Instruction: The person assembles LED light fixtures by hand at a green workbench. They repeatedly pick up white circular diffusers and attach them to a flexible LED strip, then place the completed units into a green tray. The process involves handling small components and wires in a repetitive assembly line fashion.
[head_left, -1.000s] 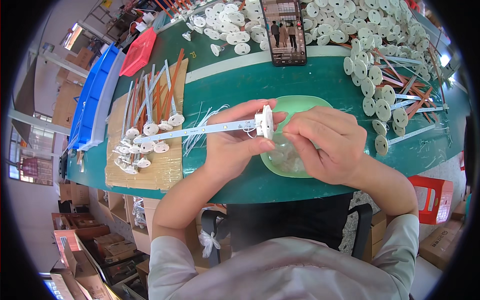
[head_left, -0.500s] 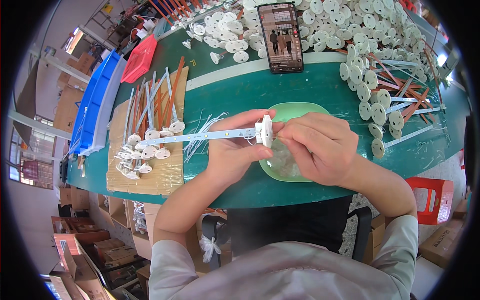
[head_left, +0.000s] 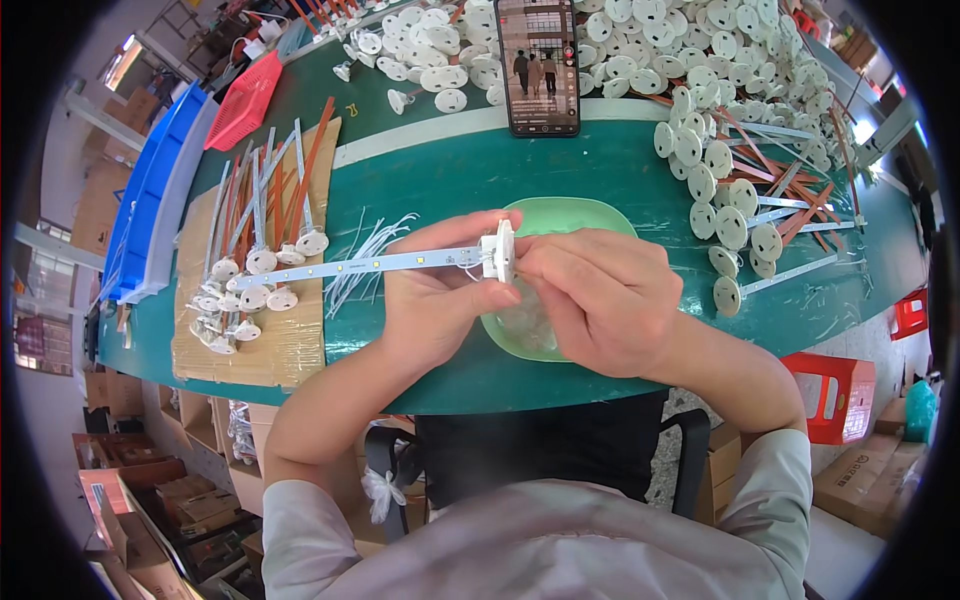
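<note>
My left hand grips an LED strip light at its white round end cap, thumb below and fingers above. The light's slim pale board, dotted with small yellow LEDs, reaches out to the left, roughly level. Thin white wires show where board and cap meet. My right hand is closed in a pinch against the cap's right face; whatever lies between its fingertips is too small to make out. Beneath both hands sits a light green bowl with small clear pieces in it, partly covered by the right hand.
Several capped LED strips lie on cardboard at left, beside loose white wires. Blue bins and a red basket stand farther left. A phone leans before piled white caps. More strips lie right.
The whole scene has shifted a little left in view. Both hands keep the same hold at the end cap, with the right fingertips still pinched against its face.
</note>
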